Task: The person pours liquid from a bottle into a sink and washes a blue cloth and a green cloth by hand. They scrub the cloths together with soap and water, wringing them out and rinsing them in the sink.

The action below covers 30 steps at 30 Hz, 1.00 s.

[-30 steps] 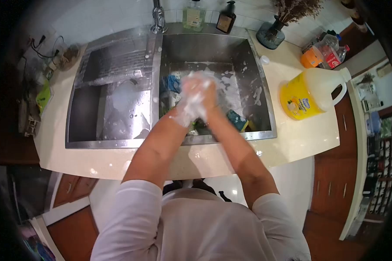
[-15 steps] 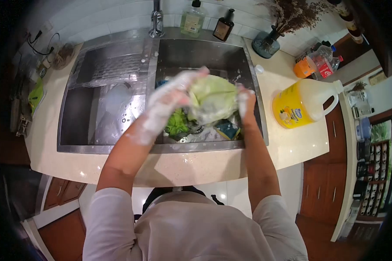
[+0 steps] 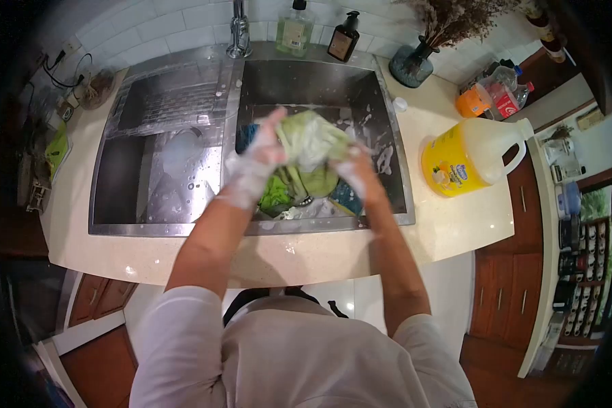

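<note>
A soapy light green cloth (image 3: 311,144) is stretched between my hands over the right sink basin (image 3: 299,80). My left hand (image 3: 268,144), covered in foam, is closed on the cloth's left side; its fingers are blurred. On the right side, my right hand (image 3: 355,168) grips the cloth, also foamy and smeared by motion. Below lie a bright green cloth (image 3: 275,195) and a dark blue piece with a yellow edge (image 3: 347,198), among suds. Another blue item (image 3: 247,136) shows partly behind my left hand.
The left basin (image 3: 126,180) holds a pale round item (image 3: 183,151). A faucet (image 3: 239,34), a clear soap bottle (image 3: 295,30) and a dark pump bottle (image 3: 344,37) stand behind. On the right counter are a yellow jug (image 3: 455,163), a vase (image 3: 412,66) and an orange container (image 3: 474,100).
My hands have come closer together, the right one moving left and inward. The light green cloth has gone from a spread, rounded shape to a bunched one hanging lower.
</note>
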Each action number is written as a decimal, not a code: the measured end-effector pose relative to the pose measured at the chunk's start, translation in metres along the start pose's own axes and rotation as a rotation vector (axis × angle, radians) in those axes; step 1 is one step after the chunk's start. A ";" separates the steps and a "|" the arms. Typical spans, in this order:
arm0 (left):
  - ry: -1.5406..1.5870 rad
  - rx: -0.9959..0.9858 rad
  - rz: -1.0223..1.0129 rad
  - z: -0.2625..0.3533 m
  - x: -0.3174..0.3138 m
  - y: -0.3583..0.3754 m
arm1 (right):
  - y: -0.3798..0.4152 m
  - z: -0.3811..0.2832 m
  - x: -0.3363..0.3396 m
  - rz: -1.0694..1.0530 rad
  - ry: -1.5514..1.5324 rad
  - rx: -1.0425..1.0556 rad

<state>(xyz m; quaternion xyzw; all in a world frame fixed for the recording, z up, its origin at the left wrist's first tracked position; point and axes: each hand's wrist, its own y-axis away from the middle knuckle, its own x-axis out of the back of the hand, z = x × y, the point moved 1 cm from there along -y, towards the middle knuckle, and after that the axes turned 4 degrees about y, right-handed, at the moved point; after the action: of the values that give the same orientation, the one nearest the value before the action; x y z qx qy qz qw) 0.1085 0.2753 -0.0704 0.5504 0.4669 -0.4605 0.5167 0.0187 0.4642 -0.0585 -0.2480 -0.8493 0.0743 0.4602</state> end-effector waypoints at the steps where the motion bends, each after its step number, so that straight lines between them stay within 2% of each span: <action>1: -0.486 -0.375 0.241 -0.048 -0.030 0.023 | -0.015 -0.050 -0.018 0.099 -0.571 -0.416; 2: -0.398 -0.415 0.076 -0.031 0.069 -0.022 | -0.030 -0.080 -0.039 0.096 -0.102 -0.278; 4: -0.425 -0.342 0.122 -0.066 0.025 -0.005 | -0.043 -0.093 -0.072 0.291 -0.056 -0.065; 5: -0.437 -0.327 0.101 -0.073 0.014 -0.007 | -0.043 -0.072 -0.075 0.283 -0.058 -0.075; 7: -0.481 -0.322 0.062 -0.081 -0.004 -0.019 | -0.038 0.004 -0.075 0.363 -0.354 -0.458; 9: -0.526 -0.323 0.049 -0.089 -0.014 -0.029 | -0.038 0.069 -0.033 0.546 -0.932 -0.699; 10: -0.543 -0.328 0.048 -0.090 -0.017 -0.030 | -0.040 0.048 -0.023 0.543 -0.934 -0.695; 12: -0.574 -0.344 0.055 -0.091 -0.022 -0.026 | -0.038 -0.032 0.008 0.222 0.326 -0.418; 13: -0.572 -0.344 0.056 -0.090 -0.026 -0.026 | -0.037 -0.041 -0.004 0.219 0.326 -0.418; 15: -0.528 -0.234 0.121 -0.084 -0.028 -0.024 | -0.037 -0.059 -0.025 0.510 0.238 0.178; 16: -0.505 -0.171 0.158 -0.081 -0.027 -0.022 | -0.033 -0.018 -0.041 0.526 -0.118 -0.079; 17: -0.486 -0.114 0.191 -0.074 -0.028 -0.020 | -0.038 -0.004 -0.026 0.532 -0.121 -0.086; 19: -0.453 0.002 0.253 -0.054 -0.035 -0.019 | -0.045 0.022 0.009 0.029 0.529 -0.475; 20: -0.390 0.018 0.176 -0.034 -0.041 -0.014 | -0.040 0.036 0.014 0.036 0.524 -0.491; 21: -0.322 0.029 0.099 -0.009 -0.044 -0.010 | -0.031 0.055 0.011 0.183 0.441 -0.617; 22: -0.379 -0.226 0.017 0.010 -0.021 -0.018 | -0.026 0.073 0.003 0.330 0.354 -0.733; 23: -0.386 -0.227 0.022 0.009 -0.008 -0.024 | -0.025 0.089 -0.010 0.331 0.345 -0.733; 25: -0.301 0.013 0.255 -0.001 0.007 -0.028 | -0.029 0.129 -0.061 -0.155 0.488 -0.209; 26: -0.392 -0.024 0.295 -0.008 -0.005 -0.021 | -0.027 0.178 -0.125 -0.030 0.294 -0.304; 27: -0.415 -0.002 0.315 -0.007 -0.009 -0.015 | -0.030 0.149 -0.097 -0.212 0.254 -0.423; 29: -0.309 -0.089 0.162 0.002 -0.022 -0.008 | -0.042 0.073 -0.028 -0.605 0.227 -0.650; 30: -0.347 -0.159 0.149 0.002 -0.028 -0.003 | -0.035 0.099 -0.045 -0.261 -0.212 -0.579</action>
<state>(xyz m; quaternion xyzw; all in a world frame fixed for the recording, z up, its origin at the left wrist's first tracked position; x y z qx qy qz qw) 0.1018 0.2721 -0.0429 0.4535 0.3636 -0.4706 0.6638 -0.0544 0.4216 -0.1359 -0.2484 -0.9029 -0.2043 0.2851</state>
